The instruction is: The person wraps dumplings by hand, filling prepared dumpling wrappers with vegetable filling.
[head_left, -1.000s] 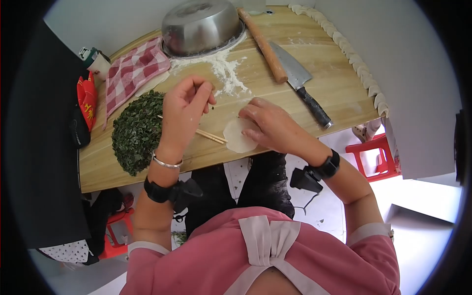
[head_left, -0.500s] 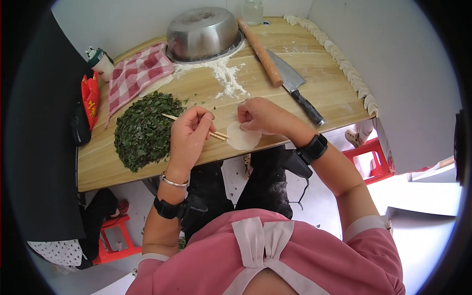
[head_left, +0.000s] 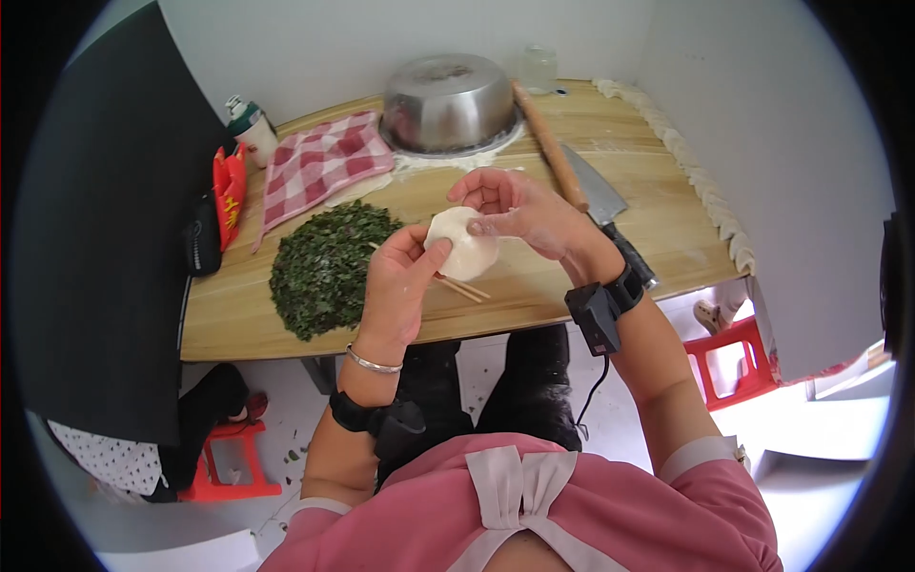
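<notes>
A round, pale dumpling wrapper (head_left: pixel 467 250) is held up above the front of the table, between both hands. My left hand (head_left: pixel 400 276) pinches its left edge with the thumb on top, and a pair of wooden chopsticks (head_left: pixel 465 289) passes behind the same hand, their ends sticking out to the right below the wrapper. With its thumb on the upper right of the wrapper, my right hand (head_left: pixel 515 214) grips it, the other fingers curled. Just left of my left hand lies a heap of chopped dark green leaves (head_left: pixel 329 267).
Behind the hands, an upturned metal basin (head_left: pixel 448 105) stands amid scattered flour. A rolling pin (head_left: pixel 553 148) and a cleaver (head_left: pixel 596 186) lie to the right. Folded dumplings (head_left: pixel 681 153) line the right edge. A checked cloth (head_left: pixel 324 162) lies back left, near a bottle (head_left: pixel 253 132).
The wrapper has come up off the table and is now gripped by both hands. The left hand has shifted from pointing the chopsticks to pinching the wrapper's edge. The view has shifted.
</notes>
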Tool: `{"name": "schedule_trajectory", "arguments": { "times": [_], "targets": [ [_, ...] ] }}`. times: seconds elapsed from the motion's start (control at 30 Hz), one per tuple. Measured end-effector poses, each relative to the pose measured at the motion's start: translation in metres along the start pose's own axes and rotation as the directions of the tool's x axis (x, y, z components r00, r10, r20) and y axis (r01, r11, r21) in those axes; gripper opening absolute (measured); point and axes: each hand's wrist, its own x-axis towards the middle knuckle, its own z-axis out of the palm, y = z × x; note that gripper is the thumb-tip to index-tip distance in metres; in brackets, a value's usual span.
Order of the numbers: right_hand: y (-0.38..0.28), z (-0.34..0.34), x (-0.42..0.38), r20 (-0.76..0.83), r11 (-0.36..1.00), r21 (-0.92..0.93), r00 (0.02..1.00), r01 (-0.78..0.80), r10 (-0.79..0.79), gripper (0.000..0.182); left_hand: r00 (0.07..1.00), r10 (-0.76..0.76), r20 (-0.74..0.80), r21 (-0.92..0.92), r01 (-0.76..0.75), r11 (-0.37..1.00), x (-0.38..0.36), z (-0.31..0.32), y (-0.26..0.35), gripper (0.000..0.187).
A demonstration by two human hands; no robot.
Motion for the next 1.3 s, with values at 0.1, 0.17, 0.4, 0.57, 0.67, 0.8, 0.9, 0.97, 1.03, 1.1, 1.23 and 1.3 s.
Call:
{"name": "schedule_trajectory", "arguments": {
  "times": [0.1, 0.17, 0.4, 0.57, 0.67, 0.8, 0.9, 0.97, 1.03, 1.1, 1.23, 1.3],
  "targets": [
    [0.006, 0.004, 0.023, 0.037, 0.990, -0.126, 0.997, -0.061, 0.066, 0.022, 0.985, 0.154, -0.071, 0.135, -0.144, 0.980, -0.005, -0.017, 0.015, 0.017],
    [0.007, 0.010, 0.036, 0.128, 0.991, -0.087, 0.985, -0.101, 0.112, 0.018, 0.966, 0.186, -0.179, 0.260, -0.136, 0.956, -0.009, -0.026, 0.026, 0.016],
    [0.021, 0.032, 0.065, 0.107, 0.995, 0.027, 0.990, -0.094, 0.090, 0.017, 0.939, 0.219, -0.267, 0.261, -0.148, 0.954, -0.009, -0.053, 0.032, 0.019],
    [0.045, 0.025, 0.066, 0.130, 0.999, -0.006, 0.990, -0.049, 0.049, 0.015, 0.930, 0.199, -0.308, 0.244, -0.125, 0.962, -0.008, -0.051, 0.025, 0.020],
    [0.047, 0.023, 0.063, 0.103, 0.995, 0.025, 0.990, -0.100, 0.096, 0.014, 0.937, 0.209, -0.278, 0.220, -0.149, 0.964, -0.003, -0.051, 0.020, 0.020],
    [0.051, 0.023, 0.066, 0.147, 0.997, -0.075, 0.988, -0.025, 0.036, 0.013, 0.956, 0.204, -0.213, 0.305, -0.133, 0.943, 0.000, -0.054, 0.020, 0.020],
    [0.048, 0.023, 0.064, 0.089, 0.999, -0.006, 0.995, 0.047, -0.046, 0.013, 0.944, 0.227, -0.239, 0.403, -0.117, 0.908, -0.004, -0.049, 0.021, 0.019],
    [0.043, 0.023, 0.063, -0.038, 0.997, -0.055, 0.998, 0.057, -0.059, 0.011, 0.877, 0.395, -0.273, 0.662, -0.127, 0.739, -0.006, -0.044, 0.022, 0.033],
    [0.039, 0.023, 0.061, -0.008, 0.996, -0.079, 0.999, 0.049, -0.050, 0.013, 0.927, 0.282, -0.245, 0.434, -0.155, 0.887, -0.005, -0.036, 0.017, 0.042],
    [0.036, 0.025, 0.057, 0.025, 0.994, -0.102, 0.999, 0.030, -0.027, 0.015, 0.993, 0.059, -0.105, -0.034, -0.063, 0.997, -0.004, -0.028, 0.014, 0.067],
    [0.029, 0.023, 0.057, 0.083, 0.986, -0.158, 0.995, 0.059, -0.046, 0.025, 0.994, -0.107, 0.033, -0.542, 0.108, 0.834, -0.003, -0.026, 0.016, 0.070],
    [0.028, 0.014, 0.058, -0.100, 0.971, -0.223, 0.988, 0.089, -0.114, 0.030, 0.996, -0.088, 0.031, -0.529, 0.092, 0.844, -0.003, -0.033, 0.016, 0.064]
  ]
}}
